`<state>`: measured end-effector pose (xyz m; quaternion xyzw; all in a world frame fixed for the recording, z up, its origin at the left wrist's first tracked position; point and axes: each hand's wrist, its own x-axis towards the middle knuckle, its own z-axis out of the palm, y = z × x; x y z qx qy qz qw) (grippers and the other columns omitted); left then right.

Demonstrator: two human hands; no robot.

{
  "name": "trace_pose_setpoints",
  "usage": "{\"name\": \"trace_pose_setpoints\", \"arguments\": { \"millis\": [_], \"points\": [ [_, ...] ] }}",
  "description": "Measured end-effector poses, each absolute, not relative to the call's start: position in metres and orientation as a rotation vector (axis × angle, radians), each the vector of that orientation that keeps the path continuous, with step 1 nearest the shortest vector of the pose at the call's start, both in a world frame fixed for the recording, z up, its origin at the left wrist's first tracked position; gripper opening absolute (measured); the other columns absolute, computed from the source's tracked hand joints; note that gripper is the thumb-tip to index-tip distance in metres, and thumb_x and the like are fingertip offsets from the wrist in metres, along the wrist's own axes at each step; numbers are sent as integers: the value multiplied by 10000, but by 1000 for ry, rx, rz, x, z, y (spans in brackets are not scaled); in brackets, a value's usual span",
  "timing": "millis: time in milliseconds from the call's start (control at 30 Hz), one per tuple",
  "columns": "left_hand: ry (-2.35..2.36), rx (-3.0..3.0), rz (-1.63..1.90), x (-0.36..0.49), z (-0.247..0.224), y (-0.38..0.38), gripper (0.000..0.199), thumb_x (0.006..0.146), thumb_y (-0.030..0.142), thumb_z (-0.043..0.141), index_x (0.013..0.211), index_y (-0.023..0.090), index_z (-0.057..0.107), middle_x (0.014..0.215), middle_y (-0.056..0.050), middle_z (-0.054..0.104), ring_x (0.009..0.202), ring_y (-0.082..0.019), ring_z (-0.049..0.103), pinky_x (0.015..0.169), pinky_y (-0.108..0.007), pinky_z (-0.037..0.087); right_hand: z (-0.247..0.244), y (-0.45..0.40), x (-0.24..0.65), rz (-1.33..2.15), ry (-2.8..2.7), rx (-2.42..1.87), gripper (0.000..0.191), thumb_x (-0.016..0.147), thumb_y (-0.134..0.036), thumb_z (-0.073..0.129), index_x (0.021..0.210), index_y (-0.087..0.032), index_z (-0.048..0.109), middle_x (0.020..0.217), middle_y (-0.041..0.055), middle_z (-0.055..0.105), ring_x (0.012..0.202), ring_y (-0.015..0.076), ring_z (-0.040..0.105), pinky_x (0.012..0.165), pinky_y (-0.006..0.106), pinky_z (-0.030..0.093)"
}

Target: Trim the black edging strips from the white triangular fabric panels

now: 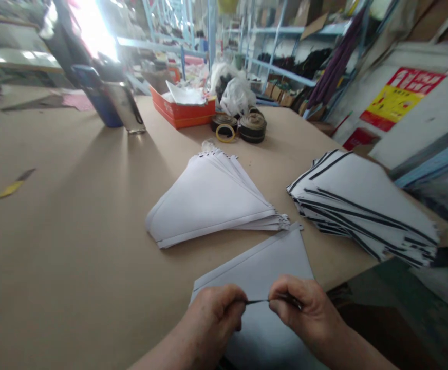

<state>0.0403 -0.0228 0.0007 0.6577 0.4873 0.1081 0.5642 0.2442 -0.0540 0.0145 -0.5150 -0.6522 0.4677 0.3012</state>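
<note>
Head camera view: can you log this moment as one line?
left hand: pinches black strip | right hand: pinches same strip | below: white triangular sheet | beside: black-striped stack

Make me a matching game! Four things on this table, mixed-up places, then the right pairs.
Things:
1. Orange plastic tray
2. Thin black strip
3. Plain white paper stack
4. Black-striped white paper stack

Places:
A. Right side of the tan table
B. Held between left hand and right hand
C. Middle of the table
D. Far end, beside a white plastic bag

Pairs: 1-D, 2-B, 3-C, 4-A
</note>
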Motion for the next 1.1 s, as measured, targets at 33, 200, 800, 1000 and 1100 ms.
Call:
{"name": "trace_pose_setpoints", "arguments": {
  "millis": [33,200,800,1000,1100],
  "points": [
    [1150,1500,203,41,-1,-22,255,799,283,382,682,182,585,558,34,536,463,-92,435,439,-182,342,15,-49,250,1271,-1679,-1405,160,868,-236,503,719,-180,519,583,-52,392,545,84,355,519,209,303],
    [1168,1363,93,44,-11,-16,184,746,312,399,625,207,490,439,66,462,381,-92,389,379,-181,285,4,-7,297,1204,-1541,-1560,236,856,-378,509,734,-180,475,622,-44,405,564,88,378,539,207,328],
    [1382,1381,83,25,-26,31,245,594,449,398,561,210,444,420,89,283,338,-80,309,347,-202,201,-30,76,363,550,-1562,-2184,347,746,-312,503,917,-99,717,571,43,647,547,184,587,562,260,413],
    [1397,1373,81,25,-25,33,266,591,467,397,565,210,460,428,88,286,340,-81,308,356,-211,218,-31,77,361,454,-1631,-2183,344,772,-302,497,974,-142,725,763,69,725,725,216,662,685,270,468],
    [1400,1389,83,25,-27,33,249,605,450,395,560,212,453,424,85,283,344,-85,306,355,-211,212,-34,78,361,412,-1678,-2169,337,783,-287,498,1008,-157,713,885,78,736,832,231,666,745,284,472]
  ]
}}
